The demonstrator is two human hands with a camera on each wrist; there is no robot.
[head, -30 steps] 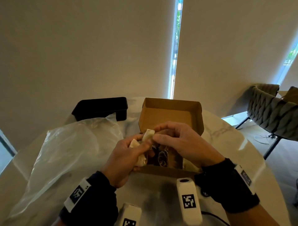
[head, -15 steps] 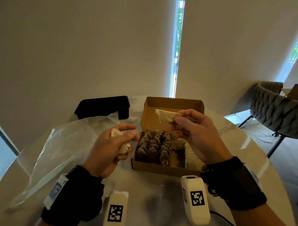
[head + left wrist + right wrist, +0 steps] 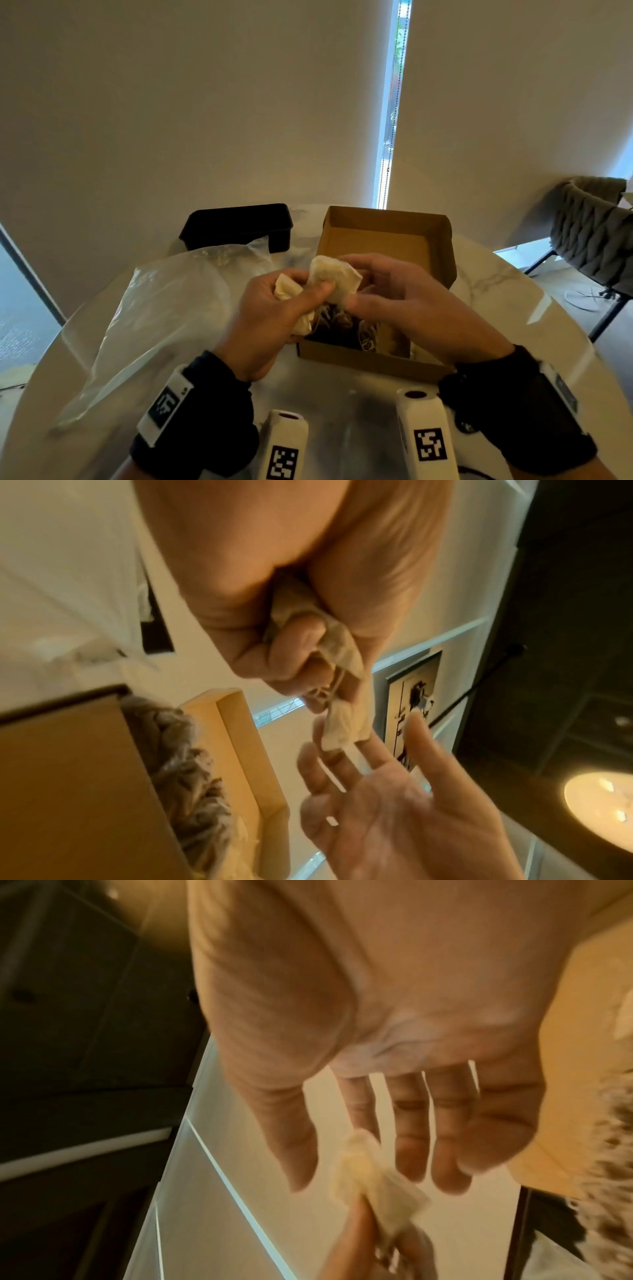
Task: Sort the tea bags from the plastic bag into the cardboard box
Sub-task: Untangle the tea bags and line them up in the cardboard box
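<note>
My left hand [image 3: 298,298] grips a small bunch of cream tea bags [image 3: 334,277] just above the front left corner of the open cardboard box [image 3: 359,359]. In the left wrist view its curled fingers [image 3: 298,639] clamp the cream tea bags [image 3: 342,723]. My right hand [image 3: 359,284] reaches in from the right with straight, spread fingers [image 3: 411,1137]. Its fingertips touch the top tea bag [image 3: 373,1180] without closing on it. Rows of dark tea bags [image 3: 342,320] stand inside the box. The clear plastic bag [image 3: 154,308] lies flat at the left.
A black tray [image 3: 236,226] sits behind the plastic bag. The box's lid [image 3: 387,222] stands upright at the back. All of it rests on a round white marble table [image 3: 496,301]. A grey quilted chair [image 3: 596,233] stands off to the right.
Half a second ago my right hand held one tea bag over the box. It now holds none and has come back to my left hand, which moved right over the box's corner.
</note>
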